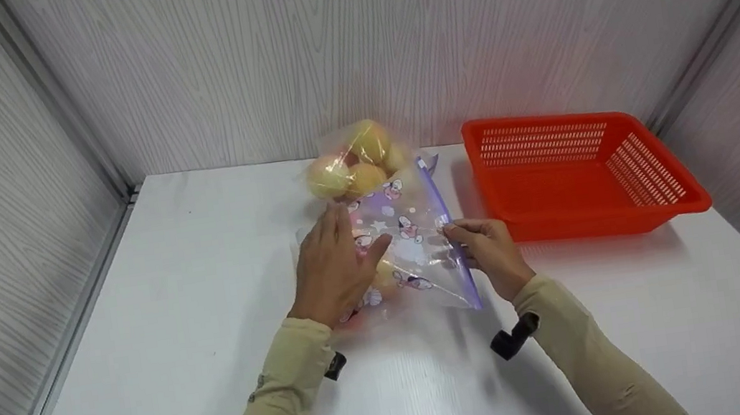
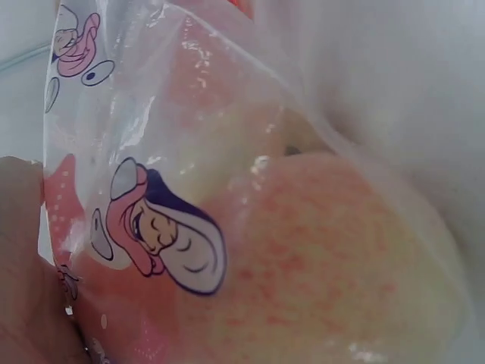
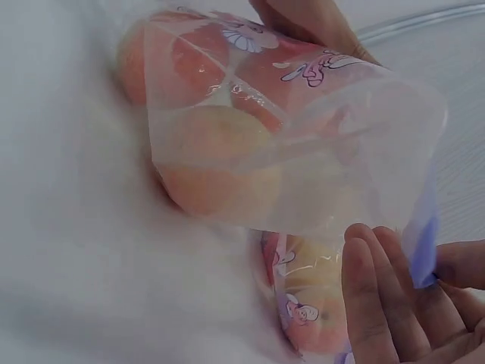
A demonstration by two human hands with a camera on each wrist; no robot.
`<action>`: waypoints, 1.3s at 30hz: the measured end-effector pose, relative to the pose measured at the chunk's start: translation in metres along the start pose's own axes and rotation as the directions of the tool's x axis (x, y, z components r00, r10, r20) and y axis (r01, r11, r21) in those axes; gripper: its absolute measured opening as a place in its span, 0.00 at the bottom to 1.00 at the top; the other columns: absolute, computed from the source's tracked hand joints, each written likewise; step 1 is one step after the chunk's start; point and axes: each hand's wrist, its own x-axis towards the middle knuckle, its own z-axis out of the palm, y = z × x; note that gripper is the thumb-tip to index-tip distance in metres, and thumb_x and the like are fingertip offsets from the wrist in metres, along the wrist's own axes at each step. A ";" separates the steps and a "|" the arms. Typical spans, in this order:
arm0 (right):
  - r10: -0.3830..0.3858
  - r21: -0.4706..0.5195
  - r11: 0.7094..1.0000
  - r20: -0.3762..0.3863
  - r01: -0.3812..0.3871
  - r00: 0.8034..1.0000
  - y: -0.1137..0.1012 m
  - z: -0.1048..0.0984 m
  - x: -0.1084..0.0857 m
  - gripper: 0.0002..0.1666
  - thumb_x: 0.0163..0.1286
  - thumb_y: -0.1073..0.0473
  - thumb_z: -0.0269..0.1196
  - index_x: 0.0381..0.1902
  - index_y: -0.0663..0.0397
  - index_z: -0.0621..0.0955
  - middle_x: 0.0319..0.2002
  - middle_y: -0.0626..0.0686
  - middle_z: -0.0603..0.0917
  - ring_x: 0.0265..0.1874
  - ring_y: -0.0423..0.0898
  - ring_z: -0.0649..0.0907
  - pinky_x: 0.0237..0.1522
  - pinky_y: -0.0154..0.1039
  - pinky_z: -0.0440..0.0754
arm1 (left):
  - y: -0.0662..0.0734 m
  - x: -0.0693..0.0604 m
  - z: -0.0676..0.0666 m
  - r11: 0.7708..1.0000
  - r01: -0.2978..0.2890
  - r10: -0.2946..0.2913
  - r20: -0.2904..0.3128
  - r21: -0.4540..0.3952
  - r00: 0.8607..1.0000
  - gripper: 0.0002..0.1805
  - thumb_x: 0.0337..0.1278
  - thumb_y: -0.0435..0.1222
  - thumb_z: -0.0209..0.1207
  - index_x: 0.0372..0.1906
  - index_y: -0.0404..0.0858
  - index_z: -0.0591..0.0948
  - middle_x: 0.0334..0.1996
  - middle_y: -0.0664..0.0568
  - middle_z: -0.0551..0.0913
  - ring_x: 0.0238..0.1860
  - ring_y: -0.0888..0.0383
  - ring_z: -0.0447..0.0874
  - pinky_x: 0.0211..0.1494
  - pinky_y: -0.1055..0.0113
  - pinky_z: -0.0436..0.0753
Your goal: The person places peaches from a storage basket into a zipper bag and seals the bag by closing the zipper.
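Note:
A clear zip bag (image 1: 420, 255) with cartoon prints and a purple zip strip (image 1: 448, 225) lies in front of me, with several yellow-red apples inside. On its left part rests my left hand (image 1: 331, 267), fingers straight and thumb spread. My right hand (image 1: 492, 252) pinches the purple strip between thumb and fingers at the bag's right end; the right wrist view shows the thumb on the strip (image 3: 424, 250). Close up in the left wrist view, a red-streaked apple (image 2: 326, 250) presses against the printed film. How many apples the bag holds is partly hidden.
Just behind, against the back wall, is another clear bag of apples (image 1: 369, 146). To the right stands a red plastic basket (image 1: 589, 224) with slotted sides. Wood-grain panels (image 1: 249, 65) enclose the white table (image 1: 159, 302) at the back and sides.

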 end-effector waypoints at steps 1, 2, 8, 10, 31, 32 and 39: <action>0.004 0.002 1.000 -0.009 -0.004 1.000 0.002 -0.001 0.000 0.15 0.75 0.63 0.61 0.50 0.71 0.83 0.32 0.53 0.86 0.27 0.45 0.85 0.37 0.39 0.89 | 0.001 0.001 0.000 1.000 -0.011 0.011 0.000 0.006 1.000 0.54 0.70 0.69 0.39 0.78 0.28 0.52 0.79 0.37 0.52 0.79 0.42 0.52 0.80 0.49 0.55; 0.007 -0.002 1.000 -0.015 -0.007 1.000 0.004 -0.003 0.001 0.15 0.75 0.63 0.60 0.50 0.71 0.83 0.32 0.52 0.85 0.27 0.44 0.85 0.37 0.39 0.89 | 0.002 0.003 0.001 1.000 -0.019 0.019 0.002 0.008 1.000 0.53 0.70 0.69 0.39 0.79 0.28 0.53 0.79 0.38 0.53 0.78 0.42 0.53 0.80 0.49 0.55; 0.052 -0.108 0.993 -0.034 -0.055 0.998 0.015 -0.010 0.002 0.15 0.75 0.61 0.60 0.50 0.68 0.84 0.34 0.53 0.85 0.32 0.45 0.84 0.38 0.38 0.88 | 0.007 0.010 0.002 0.996 -0.089 0.089 -0.022 0.013 0.996 0.43 0.72 0.64 0.45 0.74 0.32 0.66 0.69 0.41 0.72 0.71 0.45 0.67 0.75 0.52 0.65; 0.075 -0.151 0.985 -0.033 -0.079 0.997 0.018 -0.012 0.002 0.15 0.75 0.59 0.60 0.50 0.66 0.84 0.35 0.53 0.86 0.34 0.46 0.84 0.39 0.37 0.88 | 0.008 0.011 0.002 0.995 -0.095 0.094 -0.024 -0.008 0.995 0.39 0.73 0.61 0.46 0.72 0.34 0.70 0.66 0.43 0.75 0.69 0.45 0.71 0.74 0.53 0.67; 0.119 -0.267 0.958 0.041 -0.104 0.992 0.023 -0.015 0.005 0.14 0.75 0.61 0.59 0.47 0.68 0.83 0.33 0.52 0.83 0.28 0.45 0.82 0.35 0.36 0.86 | 0.001 0.021 0.000 0.986 -0.029 0.053 0.148 -0.163 0.988 0.29 0.81 0.48 0.36 0.74 0.38 0.67 0.63 0.44 0.78 0.67 0.45 0.74 0.72 0.51 0.71; 0.122 -0.275 0.956 0.045 -0.105 0.991 0.023 -0.015 0.005 0.13 0.75 0.60 0.60 0.47 0.68 0.83 0.32 0.52 0.82 0.27 0.45 0.82 0.34 0.36 0.86 | 0.001 0.022 0.001 0.987 -0.026 0.051 0.160 -0.159 0.986 0.29 0.81 0.49 0.35 0.74 0.39 0.66 0.64 0.44 0.78 0.67 0.44 0.74 0.72 0.50 0.71; 0.118 -0.299 0.950 0.066 -0.093 0.991 0.027 -0.016 0.005 0.12 0.75 0.61 0.61 0.43 0.67 0.83 0.31 0.52 0.81 0.25 0.45 0.81 0.33 0.37 0.86 | -0.002 0.028 0.012 0.996 -0.042 0.054 0.151 -0.079 0.987 0.30 0.81 0.49 0.35 0.76 0.38 0.62 0.73 0.41 0.68 0.73 0.42 0.65 0.76 0.48 0.64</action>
